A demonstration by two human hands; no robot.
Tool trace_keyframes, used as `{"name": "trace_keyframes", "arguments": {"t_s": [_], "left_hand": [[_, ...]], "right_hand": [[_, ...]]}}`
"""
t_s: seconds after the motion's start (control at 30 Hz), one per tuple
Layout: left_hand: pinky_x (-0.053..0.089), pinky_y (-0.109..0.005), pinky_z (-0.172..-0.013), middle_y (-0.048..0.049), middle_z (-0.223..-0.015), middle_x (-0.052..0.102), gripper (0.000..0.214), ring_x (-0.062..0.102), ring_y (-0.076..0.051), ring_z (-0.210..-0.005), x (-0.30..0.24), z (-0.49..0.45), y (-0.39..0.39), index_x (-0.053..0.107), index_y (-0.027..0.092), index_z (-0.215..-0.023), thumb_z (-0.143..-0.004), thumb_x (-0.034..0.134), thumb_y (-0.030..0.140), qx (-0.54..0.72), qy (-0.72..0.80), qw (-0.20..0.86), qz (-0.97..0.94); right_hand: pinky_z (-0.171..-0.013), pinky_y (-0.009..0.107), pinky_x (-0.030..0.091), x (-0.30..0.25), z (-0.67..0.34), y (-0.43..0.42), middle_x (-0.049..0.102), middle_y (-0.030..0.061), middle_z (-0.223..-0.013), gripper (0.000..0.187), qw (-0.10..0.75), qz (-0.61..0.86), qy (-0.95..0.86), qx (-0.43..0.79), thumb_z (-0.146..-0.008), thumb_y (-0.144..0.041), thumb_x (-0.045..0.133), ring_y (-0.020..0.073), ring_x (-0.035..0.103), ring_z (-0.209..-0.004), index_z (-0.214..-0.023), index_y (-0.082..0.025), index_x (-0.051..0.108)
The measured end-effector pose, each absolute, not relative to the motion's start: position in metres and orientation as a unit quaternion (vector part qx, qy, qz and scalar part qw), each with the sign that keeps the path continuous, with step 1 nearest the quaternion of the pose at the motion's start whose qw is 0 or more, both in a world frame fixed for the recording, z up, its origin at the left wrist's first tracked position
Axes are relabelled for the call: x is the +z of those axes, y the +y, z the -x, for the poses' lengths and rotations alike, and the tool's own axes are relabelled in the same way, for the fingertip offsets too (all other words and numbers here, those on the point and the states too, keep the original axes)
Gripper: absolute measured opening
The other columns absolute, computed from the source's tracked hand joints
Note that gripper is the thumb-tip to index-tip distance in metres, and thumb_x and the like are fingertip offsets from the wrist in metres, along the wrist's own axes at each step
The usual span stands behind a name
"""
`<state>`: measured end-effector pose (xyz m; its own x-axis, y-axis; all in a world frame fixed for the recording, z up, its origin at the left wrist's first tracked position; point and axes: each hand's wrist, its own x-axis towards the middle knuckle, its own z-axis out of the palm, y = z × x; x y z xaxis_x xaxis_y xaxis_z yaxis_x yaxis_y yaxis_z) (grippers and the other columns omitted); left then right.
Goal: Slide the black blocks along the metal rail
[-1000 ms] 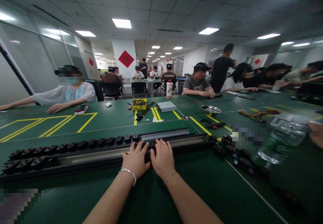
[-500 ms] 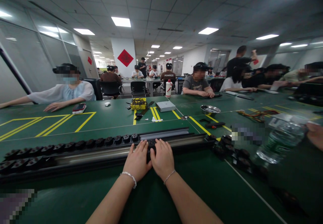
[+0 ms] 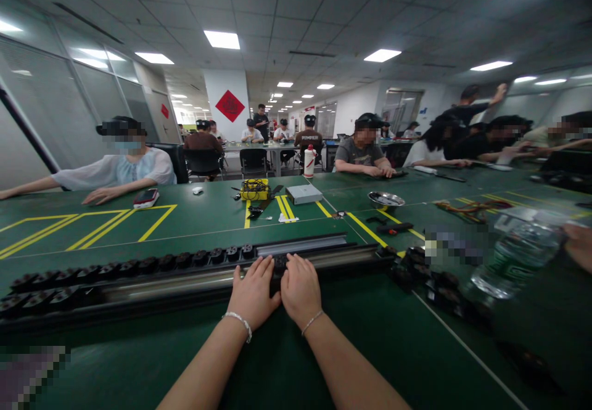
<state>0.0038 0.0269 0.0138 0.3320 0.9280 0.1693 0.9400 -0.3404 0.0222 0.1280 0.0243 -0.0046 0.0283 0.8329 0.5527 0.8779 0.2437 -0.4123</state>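
A long black rail (image 3: 185, 282) with a bright metal strip lies across the green table (image 3: 296, 360) in front of me. A row of small black parts (image 3: 139, 266) sits along its far left half. My left hand (image 3: 252, 296) and my right hand (image 3: 300, 287) lie side by side on the rail's middle, fingers stretched flat over it. A small black part (image 3: 278, 261) shows between their fingertips, touched by both. My thumbs are hidden.
A heap of black parts (image 3: 430, 280) lies right of the rail, with a water bottle (image 3: 518, 256) and another person's hand (image 3: 578, 243) beyond. Further back are a metal dish (image 3: 386, 200), a white box (image 3: 304, 193), a yellow box (image 3: 254, 189) and a phone (image 3: 146, 198). Seated people ring the table.
My hands have crept slightly forward on the rail. A standing person at the back right has walked further right.
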Motion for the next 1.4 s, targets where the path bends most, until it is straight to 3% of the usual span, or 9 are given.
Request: {"name": "trace_keyframes", "arguments": {"t_s": [0.3,0.7,0.87,1.4], "left_hand": [[0.026,-0.040,-0.104,-0.0018,-0.141,0.038,0.056,0.029,-0.021,-0.131,0.010,-0.005,0.024,0.040,0.022,-0.131,-0.078,0.039,0.040,-0.139,-0.566,0.058,0.811],[0.031,-0.040,-0.096,-0.0021,-0.136,0.045,0.047,0.036,-0.021,-0.126,0.003,-0.006,0.026,0.045,0.025,-0.125,-0.080,0.039,0.037,-0.191,-0.555,0.082,0.806],[0.031,-0.040,-0.096,-0.0015,-0.135,0.046,0.047,0.036,-0.021,-0.126,0.002,-0.006,0.026,0.046,0.026,-0.124,-0.079,0.042,0.035,-0.194,-0.556,0.083,0.804],[0.027,-0.041,-0.098,-0.0024,-0.137,0.044,0.053,0.033,-0.020,-0.127,-0.002,-0.006,0.026,0.042,0.022,-0.127,-0.075,0.043,0.031,-0.206,-0.548,0.085,0.806]], "right_hand": [[-0.103,0.038,0.025,-0.001,-0.129,0.023,0.060,0.0078,-0.117,0.027,0.370,0.626,-0.686,-0.026,-0.081,-0.018,0.041,0.0214,0.044,-0.117,-0.098,-0.015,0.062],[-0.099,0.035,0.029,-0.001,-0.130,0.026,0.062,0.0101,-0.108,0.034,0.398,0.639,-0.658,-0.023,-0.077,-0.030,0.053,0.0225,0.049,-0.110,-0.106,-0.013,0.059],[-0.098,0.035,0.029,-0.001,-0.130,0.027,0.063,0.0064,-0.110,0.036,0.407,0.630,-0.661,-0.021,-0.078,-0.033,0.053,0.0220,0.048,-0.110,-0.110,-0.018,0.058],[-0.095,0.033,0.030,0.002,-0.126,0.030,0.065,0.0056,-0.104,0.030,0.415,0.657,-0.630,-0.006,-0.077,-0.032,0.054,0.0213,0.050,-0.108,-0.102,-0.019,0.063]]}}
